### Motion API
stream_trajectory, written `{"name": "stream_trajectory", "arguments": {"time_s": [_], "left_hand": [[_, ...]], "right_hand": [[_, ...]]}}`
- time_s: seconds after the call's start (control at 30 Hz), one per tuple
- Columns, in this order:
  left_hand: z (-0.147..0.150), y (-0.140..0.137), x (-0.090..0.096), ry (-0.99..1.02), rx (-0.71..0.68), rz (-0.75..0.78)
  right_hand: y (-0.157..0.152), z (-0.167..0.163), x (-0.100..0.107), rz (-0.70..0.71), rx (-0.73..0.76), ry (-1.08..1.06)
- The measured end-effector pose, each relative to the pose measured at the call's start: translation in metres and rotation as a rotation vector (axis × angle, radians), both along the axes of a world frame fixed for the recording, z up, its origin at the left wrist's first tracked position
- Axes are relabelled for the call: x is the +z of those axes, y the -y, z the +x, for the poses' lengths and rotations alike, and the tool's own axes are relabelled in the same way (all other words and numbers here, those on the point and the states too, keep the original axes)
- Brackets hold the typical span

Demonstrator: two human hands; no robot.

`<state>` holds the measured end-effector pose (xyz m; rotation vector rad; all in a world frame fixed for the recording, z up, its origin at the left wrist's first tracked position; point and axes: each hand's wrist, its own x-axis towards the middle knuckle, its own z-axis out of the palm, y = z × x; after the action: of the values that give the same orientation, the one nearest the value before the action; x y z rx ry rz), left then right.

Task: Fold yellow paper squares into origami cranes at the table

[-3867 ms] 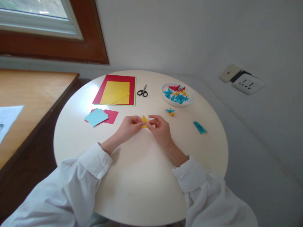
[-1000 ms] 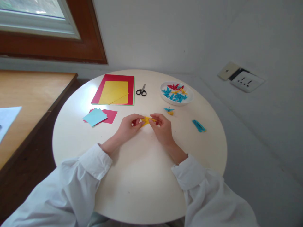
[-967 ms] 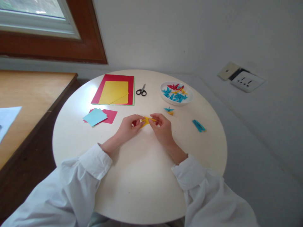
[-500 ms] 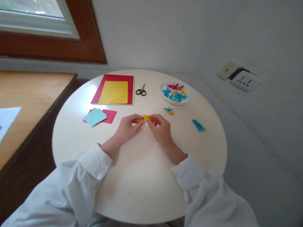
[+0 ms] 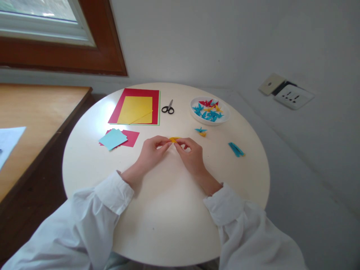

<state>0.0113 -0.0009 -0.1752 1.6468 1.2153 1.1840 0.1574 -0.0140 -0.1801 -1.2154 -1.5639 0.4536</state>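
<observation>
A small folded piece of yellow paper [image 5: 174,139] is pinched between my two hands above the middle of the table. My left hand [image 5: 154,150] grips its left side with thumb and fingers. On the other side, my right hand [image 5: 190,153] pinches it the same way. The fingertips cover much of the paper, so its exact shape is hard to make out. Just beyond my right hand lie a blue and yellow folded crane or pair of cranes [image 5: 201,131]. Several narrow folded blue paper pieces [image 5: 236,149] lie farther right.
On the round white table [image 5: 165,225] sit a white dish [image 5: 194,117] of red, yellow and blue paper cranes, black-handled scissors [image 5: 168,109], large red and yellow sheets [image 5: 136,107], and small light-blue squares [image 5: 113,139] over red ones. A wooden desk [image 5: 47,108] stands left; walls rise behind and right.
The yellow paper has turned slightly between my fingertips and looks flatter, with less of it showing. My fingers have shifted a little; both hands stay in the same place.
</observation>
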Motion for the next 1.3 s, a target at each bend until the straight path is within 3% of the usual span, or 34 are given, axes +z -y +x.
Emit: {"name": "stream_trajectory", "arguments": {"time_s": [0.23,0.37,0.8,1.07,1.3], "left_hand": [[0.002,-0.001,-0.001,0.133,0.003,-0.091],[0.005,0.0,-0.002,0.169,0.032,-0.064],[0.011,0.007,-0.004,0.076,0.07,0.097],[0.009,0.007,-0.001,0.02,0.071,0.068],[0.007,0.006,-0.001,-0.044,0.118,0.131]], "right_hand": [[0.001,0.0,0.001,0.029,-0.02,0.026],[0.0,-0.001,0.0,0.099,-0.022,0.085],[-0.004,-0.003,-0.005,0.249,-0.086,0.312],[-0.005,0.0,-0.005,0.254,-0.091,0.343],[-0.004,0.0,-0.003,0.219,-0.076,0.349]]}}
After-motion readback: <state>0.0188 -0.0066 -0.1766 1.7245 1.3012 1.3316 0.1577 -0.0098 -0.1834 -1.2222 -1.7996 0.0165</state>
